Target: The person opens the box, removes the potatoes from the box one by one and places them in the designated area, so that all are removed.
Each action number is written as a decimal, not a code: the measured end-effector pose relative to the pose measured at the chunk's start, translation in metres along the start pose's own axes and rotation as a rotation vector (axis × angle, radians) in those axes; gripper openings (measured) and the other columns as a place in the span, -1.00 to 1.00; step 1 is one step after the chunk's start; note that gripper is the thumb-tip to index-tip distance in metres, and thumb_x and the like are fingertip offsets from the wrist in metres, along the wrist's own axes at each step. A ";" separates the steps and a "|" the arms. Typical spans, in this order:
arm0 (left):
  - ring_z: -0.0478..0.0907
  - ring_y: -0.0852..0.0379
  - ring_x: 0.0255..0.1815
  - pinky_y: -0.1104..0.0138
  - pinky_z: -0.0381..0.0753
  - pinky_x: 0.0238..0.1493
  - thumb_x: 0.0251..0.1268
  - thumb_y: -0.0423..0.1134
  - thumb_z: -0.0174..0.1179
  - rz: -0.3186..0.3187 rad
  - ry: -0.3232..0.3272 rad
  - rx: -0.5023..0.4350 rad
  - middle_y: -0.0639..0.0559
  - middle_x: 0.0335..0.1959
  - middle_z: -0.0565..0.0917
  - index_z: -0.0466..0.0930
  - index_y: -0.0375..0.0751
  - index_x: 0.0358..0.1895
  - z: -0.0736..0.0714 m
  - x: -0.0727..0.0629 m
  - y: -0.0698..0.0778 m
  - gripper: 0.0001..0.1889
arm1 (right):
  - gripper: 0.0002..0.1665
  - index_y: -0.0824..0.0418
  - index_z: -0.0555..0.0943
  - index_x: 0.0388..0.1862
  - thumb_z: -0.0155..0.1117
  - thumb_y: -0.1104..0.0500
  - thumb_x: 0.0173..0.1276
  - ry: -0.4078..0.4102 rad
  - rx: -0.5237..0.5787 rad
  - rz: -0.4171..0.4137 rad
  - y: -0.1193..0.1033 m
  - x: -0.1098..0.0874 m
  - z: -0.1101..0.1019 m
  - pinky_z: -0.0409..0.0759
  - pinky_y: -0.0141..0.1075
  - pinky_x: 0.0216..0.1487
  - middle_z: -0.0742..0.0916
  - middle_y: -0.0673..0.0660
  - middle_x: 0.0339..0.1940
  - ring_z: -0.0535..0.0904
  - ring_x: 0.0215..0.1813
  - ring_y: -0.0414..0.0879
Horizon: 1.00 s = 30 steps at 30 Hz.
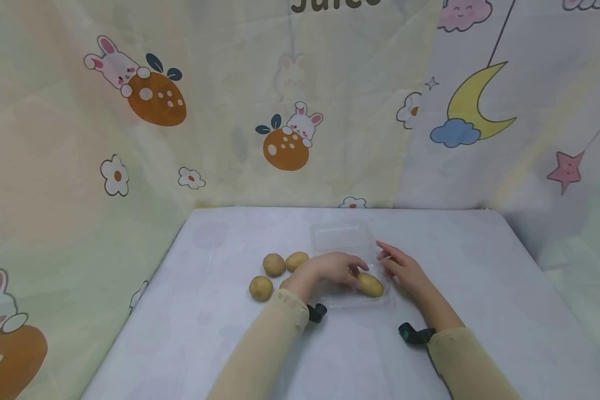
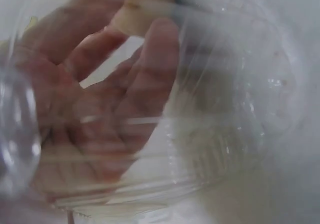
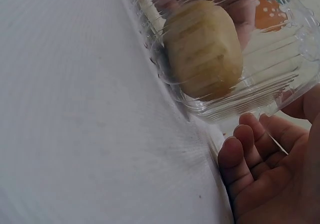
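Observation:
A clear plastic clamshell box (image 1: 357, 303) lies on the table, its lid (image 1: 341, 235) folded back to the far side. My left hand (image 1: 334, 269) reaches over the box from the left and holds a potato (image 1: 371, 285) inside it by the end. Seen through the clear wall in the left wrist view, the thumb (image 2: 161, 44) lies against that potato (image 2: 145, 9). My right hand (image 1: 405, 275) is at the box's right side, fingers loosely bent. In the right wrist view, its fingertips (image 3: 243, 131) are right at the box's ribbed wall (image 3: 250, 102).
Left of the box, beside my left forearm, lie three more potatoes: one nearest me (image 1: 261, 288), one behind it (image 1: 274, 265) and one by the left wrist (image 1: 296, 260). A white cloth covers the table (image 1: 205, 333). Printed curtains (image 1: 220, 111) hang behind it.

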State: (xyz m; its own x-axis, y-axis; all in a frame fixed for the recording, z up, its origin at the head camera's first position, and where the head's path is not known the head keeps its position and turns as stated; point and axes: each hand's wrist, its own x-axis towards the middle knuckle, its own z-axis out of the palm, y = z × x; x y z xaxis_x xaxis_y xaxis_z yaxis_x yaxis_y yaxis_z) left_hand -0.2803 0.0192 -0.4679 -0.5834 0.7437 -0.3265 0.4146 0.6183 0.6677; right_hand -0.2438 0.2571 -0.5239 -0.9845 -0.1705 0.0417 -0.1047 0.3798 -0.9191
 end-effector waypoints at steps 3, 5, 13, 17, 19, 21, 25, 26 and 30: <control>0.65 0.28 -0.24 0.42 0.59 -0.11 0.26 -0.13 0.35 -0.007 -0.030 -0.067 0.10 -0.06 0.67 0.52 0.02 0.26 0.000 0.001 -0.002 -0.51 | -0.41 0.11 0.33 0.49 0.07 0.20 0.51 0.002 -0.006 -0.003 0.001 0.001 0.000 0.54 -0.37 -0.27 0.56 0.29 0.09 0.50 -0.33 -0.22; 0.66 0.25 -0.23 0.41 0.61 -0.11 0.26 -0.13 0.35 -0.016 -0.051 -0.117 0.08 -0.04 0.66 0.54 0.01 0.23 -0.001 0.002 -0.003 -0.54 | -0.41 0.12 0.33 0.49 0.07 0.21 0.50 0.006 -0.004 -0.002 0.001 0.000 0.001 0.55 -0.37 -0.27 0.56 0.29 0.09 0.50 -0.33 -0.22; 0.66 0.23 -0.15 0.37 0.62 -0.06 0.27 -0.07 0.34 -0.052 -0.101 -0.176 0.05 0.01 0.65 0.56 0.05 0.19 -0.005 -0.001 -0.003 -0.57 | -0.40 0.17 0.28 0.51 0.06 0.22 0.52 -0.014 -0.004 0.005 0.004 0.001 0.001 0.55 -0.36 -0.25 0.55 0.34 0.12 0.50 -0.30 -0.23; 0.68 0.19 -0.13 0.34 0.64 -0.03 0.30 -0.04 0.31 -0.058 -0.126 -0.213 0.07 -0.07 0.69 0.53 0.00 0.23 -0.009 -0.003 -0.002 -0.55 | -0.40 0.25 0.26 0.51 0.03 0.27 0.53 -0.026 0.009 0.004 0.000 0.002 0.000 0.56 -0.33 -0.26 0.53 0.39 0.12 0.49 -0.30 -0.21; 0.69 0.17 -0.14 0.32 0.63 -0.02 0.33 -0.01 0.28 -0.066 -0.128 -0.215 0.06 -0.13 0.71 0.52 -0.01 0.24 -0.010 -0.003 -0.001 -0.55 | -0.40 0.27 0.25 0.51 0.03 0.28 0.53 -0.030 0.015 0.001 -0.001 0.002 0.000 0.56 -0.32 -0.26 0.52 0.41 0.12 0.49 -0.30 -0.21; 0.69 0.16 -0.15 0.31 0.62 -0.03 0.35 0.03 0.24 -0.074 -0.122 -0.202 0.05 -0.18 0.72 0.53 -0.01 0.23 -0.011 -0.003 0.001 -0.56 | -0.40 0.28 0.24 0.52 0.02 0.29 0.53 -0.033 0.010 -0.004 -0.002 0.002 -0.001 0.55 -0.34 -0.26 0.52 0.41 0.11 0.49 -0.31 -0.21; 0.70 0.17 -0.17 0.30 0.61 -0.06 0.37 0.03 0.19 -0.096 -0.090 -0.192 0.07 -0.20 0.72 0.55 0.00 0.20 -0.011 -0.002 0.003 -0.60 | -0.40 0.19 0.25 0.53 0.03 0.23 0.54 -0.027 0.001 0.007 -0.003 0.000 -0.001 0.55 -0.38 -0.23 0.52 0.35 0.12 0.49 -0.30 -0.24; 0.70 0.16 -0.17 0.30 0.61 -0.06 0.38 0.02 0.18 -0.104 -0.086 -0.203 0.09 -0.19 0.71 0.56 -0.01 0.19 -0.011 -0.002 0.003 -0.61 | -0.40 0.17 0.26 0.53 0.04 0.22 0.54 -0.026 0.005 0.010 -0.003 0.000 -0.001 0.55 -0.38 -0.22 0.52 0.35 0.12 0.49 -0.29 -0.24; 0.70 0.12 -0.16 0.25 0.64 -0.07 0.39 -0.01 0.16 -0.134 -0.078 -0.262 0.12 -0.14 0.68 0.58 0.00 0.16 -0.010 -0.002 0.004 -0.65 | -0.39 0.14 0.27 0.53 0.05 0.20 0.54 -0.027 0.022 0.007 -0.004 -0.001 -0.001 0.55 -0.38 -0.21 0.52 0.34 0.12 0.49 -0.28 -0.23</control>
State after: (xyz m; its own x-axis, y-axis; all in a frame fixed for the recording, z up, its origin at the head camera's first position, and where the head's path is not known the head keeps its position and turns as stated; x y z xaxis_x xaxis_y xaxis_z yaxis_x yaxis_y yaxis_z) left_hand -0.2847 0.0176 -0.4579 -0.5609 0.6837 -0.4669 0.1374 0.6330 0.7618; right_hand -0.2424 0.2564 -0.5203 -0.9810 -0.1925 0.0255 -0.0949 0.3608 -0.9278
